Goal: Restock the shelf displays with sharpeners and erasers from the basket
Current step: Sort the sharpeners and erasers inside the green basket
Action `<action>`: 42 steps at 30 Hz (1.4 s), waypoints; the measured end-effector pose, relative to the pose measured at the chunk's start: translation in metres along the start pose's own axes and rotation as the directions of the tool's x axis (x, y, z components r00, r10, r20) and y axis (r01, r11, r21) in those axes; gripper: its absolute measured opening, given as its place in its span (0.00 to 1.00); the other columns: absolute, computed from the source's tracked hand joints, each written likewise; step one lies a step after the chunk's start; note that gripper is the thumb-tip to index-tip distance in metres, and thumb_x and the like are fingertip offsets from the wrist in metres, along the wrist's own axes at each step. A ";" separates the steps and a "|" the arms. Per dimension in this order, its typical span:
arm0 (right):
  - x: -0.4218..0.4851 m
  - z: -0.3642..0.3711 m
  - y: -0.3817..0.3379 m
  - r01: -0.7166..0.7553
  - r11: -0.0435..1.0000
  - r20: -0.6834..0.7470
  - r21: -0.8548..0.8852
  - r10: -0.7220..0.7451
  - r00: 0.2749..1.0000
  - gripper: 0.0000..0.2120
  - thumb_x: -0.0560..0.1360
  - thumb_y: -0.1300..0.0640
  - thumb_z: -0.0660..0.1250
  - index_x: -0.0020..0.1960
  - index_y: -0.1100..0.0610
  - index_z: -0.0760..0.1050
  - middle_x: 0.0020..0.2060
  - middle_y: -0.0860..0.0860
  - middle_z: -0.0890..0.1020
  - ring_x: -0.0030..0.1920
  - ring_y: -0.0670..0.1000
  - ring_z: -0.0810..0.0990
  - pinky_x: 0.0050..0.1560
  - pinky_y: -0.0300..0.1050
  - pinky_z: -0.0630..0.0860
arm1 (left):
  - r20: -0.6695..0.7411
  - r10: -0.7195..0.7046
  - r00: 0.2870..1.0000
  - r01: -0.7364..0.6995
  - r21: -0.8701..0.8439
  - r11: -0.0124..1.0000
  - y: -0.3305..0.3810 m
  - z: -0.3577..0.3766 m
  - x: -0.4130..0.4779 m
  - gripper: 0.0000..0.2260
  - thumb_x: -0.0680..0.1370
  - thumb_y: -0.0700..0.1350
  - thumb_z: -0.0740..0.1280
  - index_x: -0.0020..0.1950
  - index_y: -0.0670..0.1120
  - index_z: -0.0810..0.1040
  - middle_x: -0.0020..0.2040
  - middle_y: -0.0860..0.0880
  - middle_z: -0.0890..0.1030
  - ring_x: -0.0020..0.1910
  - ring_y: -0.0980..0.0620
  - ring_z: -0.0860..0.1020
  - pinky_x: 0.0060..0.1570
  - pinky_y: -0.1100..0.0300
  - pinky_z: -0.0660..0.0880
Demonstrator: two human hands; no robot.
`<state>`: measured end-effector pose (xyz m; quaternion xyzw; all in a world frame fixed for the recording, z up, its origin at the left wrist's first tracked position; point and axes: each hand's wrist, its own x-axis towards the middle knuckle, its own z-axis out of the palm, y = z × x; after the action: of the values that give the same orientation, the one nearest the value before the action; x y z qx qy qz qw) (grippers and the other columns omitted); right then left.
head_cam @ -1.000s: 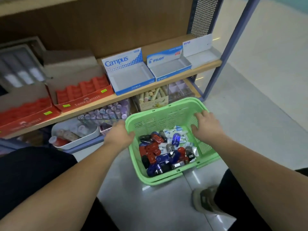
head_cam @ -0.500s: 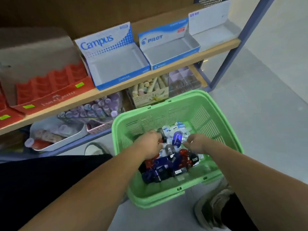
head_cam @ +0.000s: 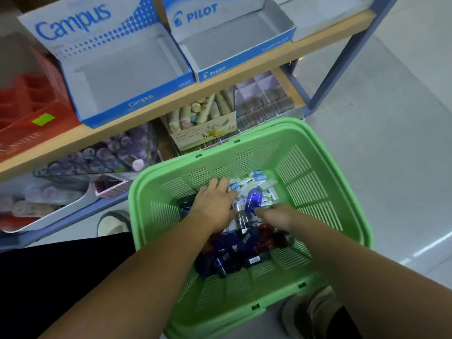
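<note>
- Mixed heap of small plastic sharpeners [head_cam: 234, 253] in dark blue, red and black: lies on the floor of the basket, beneath both wrists and towards the person.
- Heap of small white erasers in blue-printed sleeves [head_cam: 260, 183]: in the same basket, just beyond the fingertips of both hands.
- Single bright blue rounded sharpener [head_cam: 254, 200]: sits between the two hands, atop the erasers.
- Left hand [head_cam: 215, 201]: palm down on the stock, fingers spread and fairly straight, tips reaching the near edge of the erasers. Nothing seen gripped.
- Right hand [head_cam: 276, 215]: knuckles up, fingers bent under, tips touching the bright blue sharpener. Cannot tell whether it grips it.
- Green slotted plastic basket [head_cam: 303, 192]: stands on the floor, surrounding both hands.
- White-and-blue cardboard display box printed "Campus" [head_cam: 117, 77]: on the wooden shelf [head_cam: 318, 35], above and beyond the left hand; no stock visible inside.
- White-and-blue cardboard display box printed "PILOT" [head_cam: 232, 45]: same shelf, beyond the right hand; no stock visible inside.
- Red moulded display tray [head_cam: 24, 113]: same shelf, far to the left of the left hand.
- Cardboard box of pastel sticks [head_cam: 203, 121]: lower shelf, just beyond the basket.
</note>
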<state>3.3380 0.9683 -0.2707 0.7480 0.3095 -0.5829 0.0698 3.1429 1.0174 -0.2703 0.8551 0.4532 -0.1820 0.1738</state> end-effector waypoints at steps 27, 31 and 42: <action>0.023 0.035 -0.026 0.238 0.971 -0.400 0.035 -0.205 0.893 0.21 0.66 0.49 0.78 0.48 0.51 0.68 0.40 0.48 0.79 0.40 0.52 0.79 0.41 0.45 0.73 | 0.208 -0.279 0.938 0.345 -0.452 0.823 -0.020 0.007 -0.014 0.16 0.71 0.41 0.74 0.56 0.55 0.82 0.54 0.51 0.81 0.50 0.49 0.79 0.50 0.55 0.79; 0.010 0.042 -0.035 0.369 0.920 -0.290 0.135 -0.319 0.902 0.21 0.65 0.54 0.82 0.48 0.52 0.71 0.40 0.51 0.82 0.37 0.51 0.79 0.37 0.45 0.76 | 0.255 -0.318 0.913 0.401 -0.420 0.814 -0.025 -0.007 -0.012 0.14 0.72 0.38 0.70 0.55 0.52 0.83 0.52 0.49 0.83 0.49 0.48 0.81 0.53 0.55 0.81; -0.026 0.029 -0.044 0.448 0.883 0.020 0.140 -0.455 0.890 0.03 0.74 0.56 0.77 0.45 0.55 0.84 0.41 0.53 0.86 0.37 0.47 0.80 0.39 0.40 0.78 | 0.021 -0.267 0.964 0.233 -0.557 0.797 -0.013 -0.015 -0.012 0.09 0.79 0.41 0.67 0.56 0.47 0.84 0.53 0.47 0.84 0.51 0.45 0.81 0.52 0.51 0.79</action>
<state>3.2863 0.9796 -0.2444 0.6429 0.4341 -0.6215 -0.1094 3.1283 1.0222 -0.2531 0.7054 0.6000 -0.0393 0.3753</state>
